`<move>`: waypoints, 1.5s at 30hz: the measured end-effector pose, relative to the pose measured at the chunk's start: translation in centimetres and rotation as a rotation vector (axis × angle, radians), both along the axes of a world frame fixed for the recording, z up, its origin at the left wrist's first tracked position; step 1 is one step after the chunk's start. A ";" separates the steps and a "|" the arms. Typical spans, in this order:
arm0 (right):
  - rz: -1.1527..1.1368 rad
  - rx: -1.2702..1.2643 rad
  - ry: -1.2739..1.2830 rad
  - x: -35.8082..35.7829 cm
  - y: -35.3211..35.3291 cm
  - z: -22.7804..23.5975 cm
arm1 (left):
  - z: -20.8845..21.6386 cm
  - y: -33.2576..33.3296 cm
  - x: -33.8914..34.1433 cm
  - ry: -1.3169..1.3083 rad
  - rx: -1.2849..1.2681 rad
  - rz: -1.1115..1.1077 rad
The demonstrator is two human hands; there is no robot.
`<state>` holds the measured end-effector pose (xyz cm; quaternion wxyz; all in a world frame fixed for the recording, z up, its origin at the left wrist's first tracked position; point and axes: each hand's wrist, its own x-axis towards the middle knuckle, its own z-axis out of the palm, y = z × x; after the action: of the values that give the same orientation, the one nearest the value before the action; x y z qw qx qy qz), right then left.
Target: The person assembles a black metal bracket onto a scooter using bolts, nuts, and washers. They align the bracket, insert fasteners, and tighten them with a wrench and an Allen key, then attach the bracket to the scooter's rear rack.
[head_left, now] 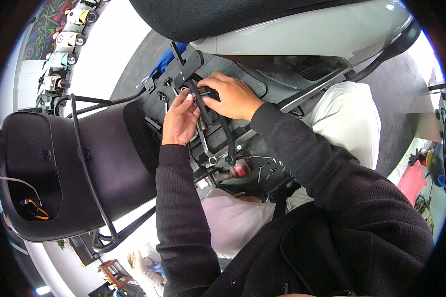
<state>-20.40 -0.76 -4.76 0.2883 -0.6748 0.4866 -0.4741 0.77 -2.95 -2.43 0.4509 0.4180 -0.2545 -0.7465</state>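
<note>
Black knit sleeves (183, 208) reach frame centre: left hand (181, 119) and right hand (233, 96), fingers (217, 82) half-curled at a black metal bar (203, 110), hold unclear; uneven support could tip it.

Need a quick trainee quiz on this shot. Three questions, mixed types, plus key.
1. True or false: the left hand and right hand are both at the black bracket.
2. What lies near the red-and-black tool?
A) a pink bag
B) loose fasteners
C) a row of small vehicles
3. Fill in: the person's sleeves are ____.

Key: 1 true; 2 B; 3 black.
</note>
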 end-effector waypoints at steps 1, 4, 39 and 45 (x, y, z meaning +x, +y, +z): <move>-0.005 -0.023 0.050 -0.1 0.1 0.2 | 0.1 0.1 0.0 0.008 -0.030 -0.025; -0.007 -0.004 0.120 -0.2 0.0 0.7 | 0.2 0.0 -0.2 -0.034 -0.048 -0.031; 0.145 0.102 -0.122 -0.7 -2.0 -0.4 | -0.1 0.0 -0.3 -0.048 -0.061 -0.022; 0.007 0.106 -0.130 0.3 -1.4 -0.6 | 0.1 0.2 -0.5 -0.047 -0.066 -0.010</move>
<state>-20.13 -2.16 -5.38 0.3563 -0.6280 0.4888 -0.4896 0.25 -2.76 -2.32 0.4546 0.4193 -0.2915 -0.7298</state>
